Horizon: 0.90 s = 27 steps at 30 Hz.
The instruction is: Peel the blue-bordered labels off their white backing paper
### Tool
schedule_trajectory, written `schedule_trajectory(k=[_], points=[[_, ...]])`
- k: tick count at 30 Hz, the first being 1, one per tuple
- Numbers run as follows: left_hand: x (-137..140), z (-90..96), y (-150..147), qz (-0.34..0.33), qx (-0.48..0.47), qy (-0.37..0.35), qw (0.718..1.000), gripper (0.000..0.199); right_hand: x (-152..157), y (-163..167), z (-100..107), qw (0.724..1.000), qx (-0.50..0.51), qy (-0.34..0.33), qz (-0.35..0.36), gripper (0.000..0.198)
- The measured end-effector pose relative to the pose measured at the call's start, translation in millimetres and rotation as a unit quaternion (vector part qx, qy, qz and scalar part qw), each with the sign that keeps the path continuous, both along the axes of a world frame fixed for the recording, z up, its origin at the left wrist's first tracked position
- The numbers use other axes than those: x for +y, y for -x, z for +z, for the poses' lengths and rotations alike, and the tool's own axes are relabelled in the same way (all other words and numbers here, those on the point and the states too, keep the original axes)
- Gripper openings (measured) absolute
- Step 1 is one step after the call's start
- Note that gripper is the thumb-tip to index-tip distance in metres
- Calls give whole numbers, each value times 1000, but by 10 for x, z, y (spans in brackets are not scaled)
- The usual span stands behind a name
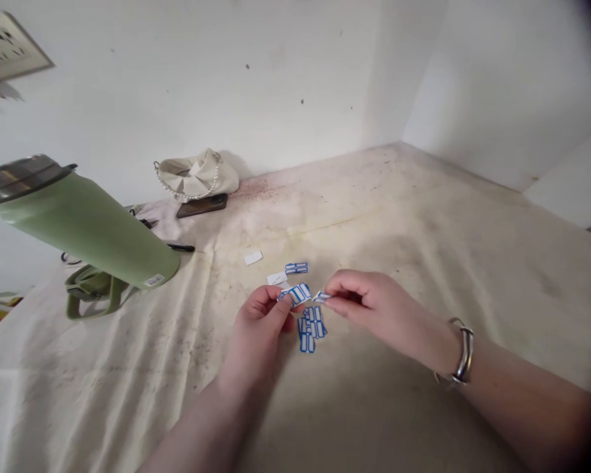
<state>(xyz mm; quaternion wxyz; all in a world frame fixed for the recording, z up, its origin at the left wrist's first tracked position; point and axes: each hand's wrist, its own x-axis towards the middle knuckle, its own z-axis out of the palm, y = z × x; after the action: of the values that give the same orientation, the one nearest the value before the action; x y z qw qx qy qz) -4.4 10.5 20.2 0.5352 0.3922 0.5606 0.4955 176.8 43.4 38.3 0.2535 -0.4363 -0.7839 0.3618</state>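
My left hand [266, 318] pinches a small sheet of blue-bordered white labels [298, 293] between thumb and fingers. Just to its right, the thumb and fingertips of my right hand [357, 293] are closed on a smaller label piece [320, 297], tilted toward the left hand. Below both hands lies a loose pile of blue-bordered label sheets [312, 326] on the cloth. Another label sheet [297, 268] rests just beyond the left hand. Near it are a white slip [276, 278], partly behind the fingers, and a second white slip [253, 257].
A tall green tumbler [93, 226] stands at the left, its green lid piece [93, 289] beside it. Behind are a black pen [181, 247], a dark phone [201, 206] and a cream bag [197, 174] with a beaded strap. Wrinkled cloth [423, 230] covers the table up to the white walls.
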Motion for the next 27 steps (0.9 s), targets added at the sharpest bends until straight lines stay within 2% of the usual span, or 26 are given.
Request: schedule_trajectory(k=[5,10,14,16,20,23,27], points=[[-37,-15,-37,-78,36,2,996,17,-119,99,14,997,17,-41,56,13],[-63,-48,-47,-115,42,6,992,19,-118,128,-44,1000,-16,9,9,1],[-69,-53,-42,-138,52,2,989,16,-80,108,-83,1000,-15,3,-22,28],[-70,-48,-38,-147,62,-5,987,13,-66,92,-90,1000,-7,-4,-14,32],[-77,-2,-25,-175,109,-15,978,10,-59,66,-79,998,-36,16,49,5],[-88,49,-3,-210,168,-34,963,13,-61,59,-70,995,-67,3,69,4],[-94,83,14,-253,263,-85,927,13,-57,61,-81,991,-105,-27,80,2]])
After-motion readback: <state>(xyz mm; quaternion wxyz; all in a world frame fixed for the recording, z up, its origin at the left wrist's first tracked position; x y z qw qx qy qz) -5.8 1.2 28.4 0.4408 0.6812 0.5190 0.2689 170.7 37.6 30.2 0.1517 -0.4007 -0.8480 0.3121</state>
